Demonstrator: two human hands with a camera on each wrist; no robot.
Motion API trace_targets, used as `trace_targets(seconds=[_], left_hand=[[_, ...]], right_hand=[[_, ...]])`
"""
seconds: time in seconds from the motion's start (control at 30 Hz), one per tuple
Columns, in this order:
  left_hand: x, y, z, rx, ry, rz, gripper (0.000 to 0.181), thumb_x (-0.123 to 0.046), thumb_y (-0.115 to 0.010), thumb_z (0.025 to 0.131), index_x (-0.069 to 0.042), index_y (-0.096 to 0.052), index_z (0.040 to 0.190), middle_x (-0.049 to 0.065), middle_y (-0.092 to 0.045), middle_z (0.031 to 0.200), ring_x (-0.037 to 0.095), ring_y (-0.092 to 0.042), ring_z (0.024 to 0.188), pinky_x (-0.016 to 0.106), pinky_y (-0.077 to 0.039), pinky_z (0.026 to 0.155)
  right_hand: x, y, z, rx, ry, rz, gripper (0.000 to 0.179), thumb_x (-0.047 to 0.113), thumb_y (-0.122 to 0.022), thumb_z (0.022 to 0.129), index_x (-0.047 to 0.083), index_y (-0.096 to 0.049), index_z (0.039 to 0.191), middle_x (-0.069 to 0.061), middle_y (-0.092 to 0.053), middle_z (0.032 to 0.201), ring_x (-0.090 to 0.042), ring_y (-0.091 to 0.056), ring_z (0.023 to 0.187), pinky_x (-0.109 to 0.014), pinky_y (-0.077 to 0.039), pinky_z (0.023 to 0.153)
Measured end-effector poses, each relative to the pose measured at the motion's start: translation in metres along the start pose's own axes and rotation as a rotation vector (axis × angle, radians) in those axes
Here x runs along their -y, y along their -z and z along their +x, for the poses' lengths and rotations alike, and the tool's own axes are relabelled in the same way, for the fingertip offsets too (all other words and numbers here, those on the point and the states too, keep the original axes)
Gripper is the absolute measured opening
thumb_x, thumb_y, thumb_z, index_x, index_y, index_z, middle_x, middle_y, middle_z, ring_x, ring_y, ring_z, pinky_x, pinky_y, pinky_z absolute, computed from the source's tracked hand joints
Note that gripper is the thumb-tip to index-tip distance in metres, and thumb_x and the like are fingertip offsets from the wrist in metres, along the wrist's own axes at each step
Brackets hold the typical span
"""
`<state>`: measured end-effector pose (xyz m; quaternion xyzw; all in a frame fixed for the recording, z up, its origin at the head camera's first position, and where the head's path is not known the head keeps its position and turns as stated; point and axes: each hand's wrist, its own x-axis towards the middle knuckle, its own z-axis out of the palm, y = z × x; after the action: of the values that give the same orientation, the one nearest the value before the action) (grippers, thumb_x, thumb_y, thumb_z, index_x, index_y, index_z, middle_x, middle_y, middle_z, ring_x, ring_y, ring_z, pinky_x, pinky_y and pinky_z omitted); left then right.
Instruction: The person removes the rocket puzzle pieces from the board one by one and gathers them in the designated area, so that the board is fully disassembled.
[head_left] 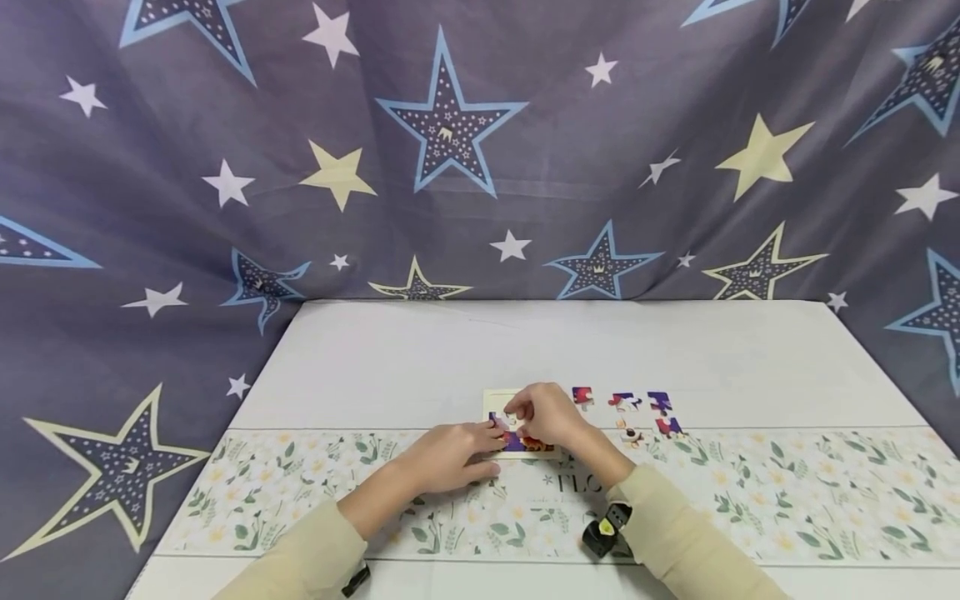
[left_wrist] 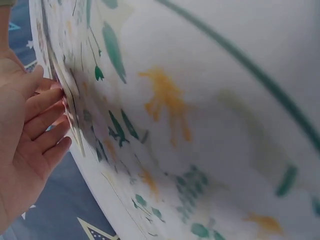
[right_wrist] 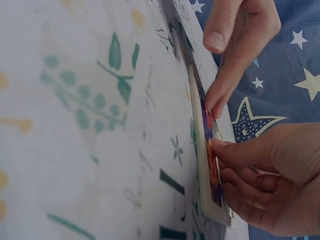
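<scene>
A small jigsaw puzzle in a cream frame tray (head_left: 522, 456) lies on the table, its lower part filled with purple and orange pieces. My right hand (head_left: 551, 414) is over the tray, thumb and fingertips pinching a puzzle piece (head_left: 513, 420) low against the picture. In the right wrist view the same hand (right_wrist: 280, 175) has its thumb tip at the puzzle surface, other fingers curled beside the tray's side. My left hand (head_left: 456, 454) lies at the tray's left edge, fingers extended and fingertips touching the puzzle. Parts of the tray are hidden under the hands.
Several loose puzzle pieces (head_left: 624, 402) lie right of the tray, in red, purple and white. A floral printed band (head_left: 757, 483) crosses the white table (head_left: 390, 358). A dark star-patterned cloth (head_left: 285, 150) hangs behind and at the sides.
</scene>
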<state>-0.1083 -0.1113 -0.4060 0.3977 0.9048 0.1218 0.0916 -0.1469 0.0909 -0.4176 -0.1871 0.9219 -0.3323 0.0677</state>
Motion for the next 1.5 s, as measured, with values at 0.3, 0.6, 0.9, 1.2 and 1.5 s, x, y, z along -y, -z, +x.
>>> trace_targets(seconds=[0.3, 0.6, 0.9, 1.2, 1.5], left_hand=[[0.001, -0.006, -0.013, -0.014, -0.022, -0.014, 0.043, -0.037, -0.055, 0.097, -0.015, -0.058, 0.134, 0.002, -0.056, 0.141, 0.020, -0.049, 0.135, 0.039, -0.045, 0.110], [0.002, -0.009, -0.017, -0.030, -0.024, 0.000, 0.045, -0.038, -0.055, 0.097, -0.015, -0.057, 0.136, 0.002, -0.054, 0.142, 0.020, -0.048, 0.136, 0.039, -0.044, 0.110], [0.002, -0.008, -0.016, -0.011, -0.031, -0.007, 0.046, -0.037, -0.055, 0.097, -0.013, -0.056, 0.136, 0.004, -0.054, 0.143, 0.022, -0.048, 0.136, 0.041, -0.044, 0.110], [0.001, -0.009, -0.015, 0.016, -0.029, -0.014, 0.045, -0.036, -0.056, 0.097, -0.013, -0.056, 0.136, 0.003, -0.053, 0.143, 0.021, -0.048, 0.136, 0.040, -0.043, 0.111], [0.001, -0.009, -0.015, 0.018, -0.021, -0.004, 0.045, -0.035, -0.056, 0.097, -0.013, -0.056, 0.136, 0.003, -0.052, 0.144, 0.022, -0.048, 0.136, 0.041, -0.043, 0.111]], right_hand=[[0.000, 0.002, 0.003, 0.013, -0.007, 0.009, 0.022, -0.001, -0.079, 0.073, 0.006, -0.076, 0.094, -0.003, -0.064, 0.072, -0.007, -0.049, 0.060, -0.017, -0.041, 0.055], [0.001, 0.005, 0.006, 0.034, 0.018, 0.029, 0.025, -0.004, -0.077, 0.072, 0.005, -0.076, 0.095, -0.005, -0.068, 0.078, -0.007, -0.053, 0.063, -0.017, -0.044, 0.056], [0.004, 0.007, 0.007, 0.022, 0.022, 0.067, 0.019, -0.006, -0.075, 0.074, 0.004, -0.075, 0.090, -0.007, -0.073, 0.082, -0.011, -0.064, 0.070, -0.020, -0.055, 0.064], [0.008, 0.003, 0.007, -0.007, -0.050, 0.104, 0.010, -0.001, -0.077, 0.076, 0.004, -0.074, 0.083, -0.006, -0.073, 0.078, -0.010, -0.066, 0.067, -0.022, -0.056, 0.063], [0.011, -0.002, 0.009, -0.054, -0.099, 0.167, 0.009, 0.001, -0.077, 0.077, 0.004, -0.074, 0.084, -0.005, -0.073, 0.075, -0.008, -0.065, 0.065, -0.019, -0.054, 0.060]])
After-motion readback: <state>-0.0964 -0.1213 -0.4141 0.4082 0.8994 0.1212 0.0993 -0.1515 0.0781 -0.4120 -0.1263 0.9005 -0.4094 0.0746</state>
